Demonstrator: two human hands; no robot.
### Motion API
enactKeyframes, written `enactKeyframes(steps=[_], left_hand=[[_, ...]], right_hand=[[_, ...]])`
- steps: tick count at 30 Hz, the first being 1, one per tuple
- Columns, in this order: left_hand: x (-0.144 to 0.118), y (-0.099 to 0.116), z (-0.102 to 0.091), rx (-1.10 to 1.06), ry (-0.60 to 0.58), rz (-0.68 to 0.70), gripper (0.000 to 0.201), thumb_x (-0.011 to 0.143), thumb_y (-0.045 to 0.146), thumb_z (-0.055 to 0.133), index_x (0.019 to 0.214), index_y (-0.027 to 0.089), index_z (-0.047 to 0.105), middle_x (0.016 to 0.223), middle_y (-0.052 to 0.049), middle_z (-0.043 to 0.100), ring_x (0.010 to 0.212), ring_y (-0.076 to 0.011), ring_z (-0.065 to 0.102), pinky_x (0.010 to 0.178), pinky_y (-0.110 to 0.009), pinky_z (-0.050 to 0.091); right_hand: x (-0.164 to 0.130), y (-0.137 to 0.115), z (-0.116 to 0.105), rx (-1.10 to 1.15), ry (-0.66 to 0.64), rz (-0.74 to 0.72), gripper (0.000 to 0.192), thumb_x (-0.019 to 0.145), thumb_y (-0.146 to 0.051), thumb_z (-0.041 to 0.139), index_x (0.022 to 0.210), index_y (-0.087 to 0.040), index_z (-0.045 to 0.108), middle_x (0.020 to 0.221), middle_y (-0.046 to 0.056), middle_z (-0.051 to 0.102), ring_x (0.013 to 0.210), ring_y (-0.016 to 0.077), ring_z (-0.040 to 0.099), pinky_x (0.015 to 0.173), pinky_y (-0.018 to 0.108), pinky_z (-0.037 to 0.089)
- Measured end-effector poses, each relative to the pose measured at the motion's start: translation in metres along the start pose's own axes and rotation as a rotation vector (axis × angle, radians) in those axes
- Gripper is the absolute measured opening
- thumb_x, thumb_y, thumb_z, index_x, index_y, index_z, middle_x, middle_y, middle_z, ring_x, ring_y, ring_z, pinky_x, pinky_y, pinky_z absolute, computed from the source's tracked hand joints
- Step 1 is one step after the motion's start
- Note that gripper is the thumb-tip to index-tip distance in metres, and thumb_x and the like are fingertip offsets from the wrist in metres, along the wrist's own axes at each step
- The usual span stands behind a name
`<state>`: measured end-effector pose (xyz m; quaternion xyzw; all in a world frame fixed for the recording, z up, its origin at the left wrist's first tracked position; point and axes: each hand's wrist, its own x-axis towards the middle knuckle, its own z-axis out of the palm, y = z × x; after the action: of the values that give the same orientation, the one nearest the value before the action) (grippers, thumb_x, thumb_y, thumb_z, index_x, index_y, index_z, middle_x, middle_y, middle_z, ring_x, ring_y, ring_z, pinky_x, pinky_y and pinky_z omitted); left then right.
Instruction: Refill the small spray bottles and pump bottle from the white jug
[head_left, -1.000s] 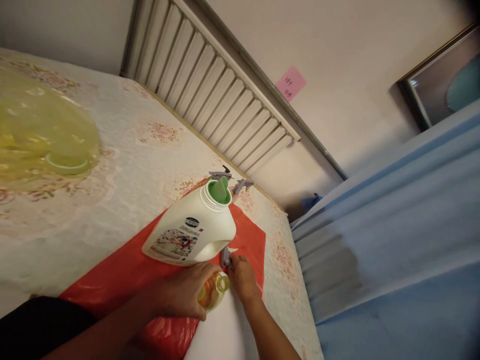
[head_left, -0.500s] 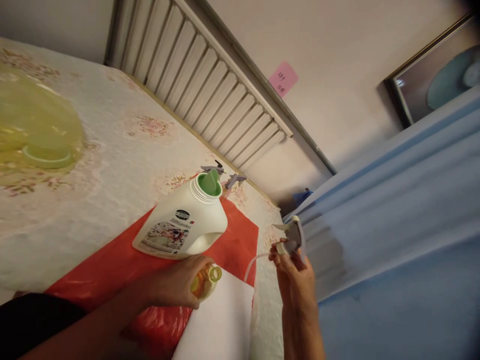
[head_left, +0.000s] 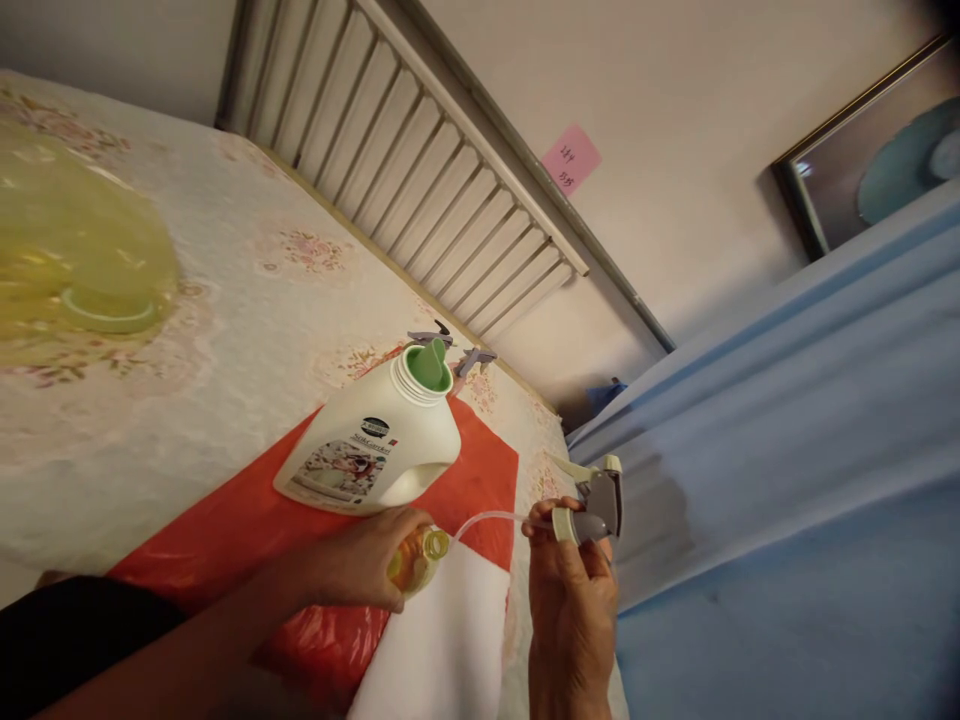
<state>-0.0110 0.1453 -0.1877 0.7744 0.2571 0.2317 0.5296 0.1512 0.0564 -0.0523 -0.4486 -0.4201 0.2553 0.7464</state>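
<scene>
My left hand (head_left: 367,560) is wrapped round a small clear bottle (head_left: 418,560) with amber-yellow liquid in it, its open mouth facing up and to the right. In my right hand (head_left: 571,585) is a grey and cream trigger spray head (head_left: 600,500), gripped near its collar. A thin clear dip tube (head_left: 484,517) curves left from it, and its tip is close to the bottle's mouth; I cannot tell whether it touches. Just beyond my left hand stands a large white detergent jug (head_left: 375,440) with a green spout (head_left: 430,366) in its uncapped neck.
Under the jug lie a red sheet (head_left: 491,460) and white paper (head_left: 465,630) on a floral tablecloth (head_left: 247,330). A yellow translucent container (head_left: 90,220) sits at left. Two more spray heads (head_left: 474,360) stand behind the jug. A radiator (head_left: 420,150) and blue curtain (head_left: 750,480) border the table.
My right hand has shifted left and turned the spray head, bringing the dip tube's tip toward the bottle's mouth. My left hand with the bottle has hardly moved.
</scene>
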Motion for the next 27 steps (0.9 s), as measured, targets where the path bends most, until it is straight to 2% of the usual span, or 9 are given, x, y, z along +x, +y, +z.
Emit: enactKeyframes(steps=[4, 8, 13, 17, 22, 27], left_hand=[[0.001, -0.002, 0.000, -0.019, -0.003, 0.027, 0.065, 0.056, 0.025, 0.074, 0.118, 0.027, 0.053, 0.122, -0.003, 0.061, 0.113, -0.0293, 0.057, 0.092, -0.033, 0.047], [0.001, -0.001, -0.002, 0.008, -0.028, 0.027, 0.070, 0.054, 0.024, 0.074, 0.120, 0.028, 0.051, 0.127, -0.003, 0.059, 0.118, -0.0294, 0.054, 0.097, -0.035, 0.045], [0.001, 0.002, -0.003, 0.015, -0.015, 0.017, 0.073, 0.053, 0.022, 0.074, 0.122, 0.025, 0.050, 0.128, -0.005, 0.057, 0.120, -0.0290, 0.053, 0.100, -0.035, 0.044], [0.000, 0.004, -0.003, 0.023, -0.026, 0.009, 0.074, 0.052, 0.019, 0.073, 0.122, 0.024, 0.049, 0.126, -0.004, 0.057, 0.117, -0.0287, 0.054, 0.097, -0.035, 0.045], [0.000, 0.005, -0.002, 0.019, -0.019, 0.020, 0.072, 0.052, 0.016, 0.072, 0.120, 0.025, 0.050, 0.123, -0.003, 0.057, 0.114, -0.0275, 0.054, 0.094, -0.035, 0.045], [0.000, 0.007, -0.004, 0.032, -0.020, 0.025, 0.068, 0.052, 0.016, 0.073, 0.115, 0.025, 0.051, 0.119, -0.002, 0.057, 0.111, -0.0267, 0.054, 0.092, -0.034, 0.045]], right_hand=[[-0.004, 0.003, 0.005, -0.020, 0.016, 0.017, 0.025, 0.075, -0.025, 0.079, 0.098, -0.022, 0.068, 0.093, 0.002, 0.063, 0.081, 0.0159, 0.063, 0.070, 0.031, 0.053], [-0.012, 0.019, -0.001, -0.086, 0.034, 0.057, 0.028, 0.074, -0.024, 0.079, 0.099, -0.020, 0.067, 0.089, 0.002, 0.068, 0.079, 0.0165, 0.065, 0.074, 0.032, 0.054], [-0.029, 0.057, -0.023, -0.208, -0.071, 0.181, 0.039, 0.069, -0.033, 0.082, 0.101, -0.016, 0.068, 0.091, 0.008, 0.074, 0.084, 0.0229, 0.069, 0.081, 0.039, 0.054], [-0.039, 0.078, -0.032, -0.358, -0.152, 0.253, 0.043, 0.068, -0.039, 0.082, 0.103, -0.016, 0.069, 0.096, 0.010, 0.075, 0.091, 0.0260, 0.068, 0.083, 0.038, 0.054], [-0.040, 0.078, -0.026, -0.497, -0.240, 0.231, 0.033, 0.075, -0.037, 0.077, 0.102, -0.019, 0.070, 0.097, 0.007, 0.074, 0.090, 0.0246, 0.068, 0.083, 0.035, 0.053], [-0.039, 0.072, -0.018, -0.559, -0.273, 0.251, 0.026, 0.077, -0.035, 0.074, 0.099, -0.021, 0.070, 0.096, 0.004, 0.073, 0.089, 0.0232, 0.066, 0.082, 0.033, 0.052]])
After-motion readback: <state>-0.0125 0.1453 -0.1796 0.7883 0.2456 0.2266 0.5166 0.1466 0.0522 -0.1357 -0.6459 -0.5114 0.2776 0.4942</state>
